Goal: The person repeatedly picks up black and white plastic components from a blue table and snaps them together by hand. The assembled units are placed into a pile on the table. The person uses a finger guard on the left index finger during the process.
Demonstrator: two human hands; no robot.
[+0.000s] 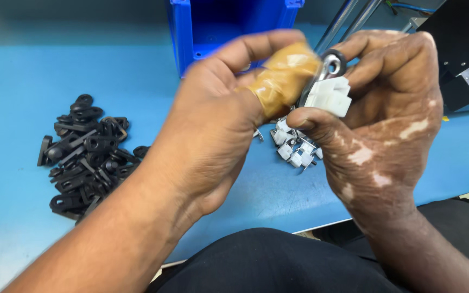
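Both my hands are raised above the blue table [23, 163], working on one small assembly. My right hand [386, 130] pinches a white plastic block [329, 96] between the thumb below and the curled fingers above, and a black ring on a bright metal piece [332, 62] sits at the block's upper edge. My left hand [213, 125] meets it from the other side; its thumb, wrapped in tan tape [283, 78], presses against the metal piece, with the forefinger arched over the top. In my judgement the work goes best if the right-hand pinch stays firm and square while the taped thumb pushes straight along the metal, not across it, so nothing twists out of line. The block lies just beyond my right thumb tip and touches the taped thumb's end; whether the metal is fully seated I cannot tell. Below, on the table, lie loose white-and-metal pieces [297, 146], with a heap of black plastic links [85, 154] well apart at left and a blue bin [213, 27] behind.
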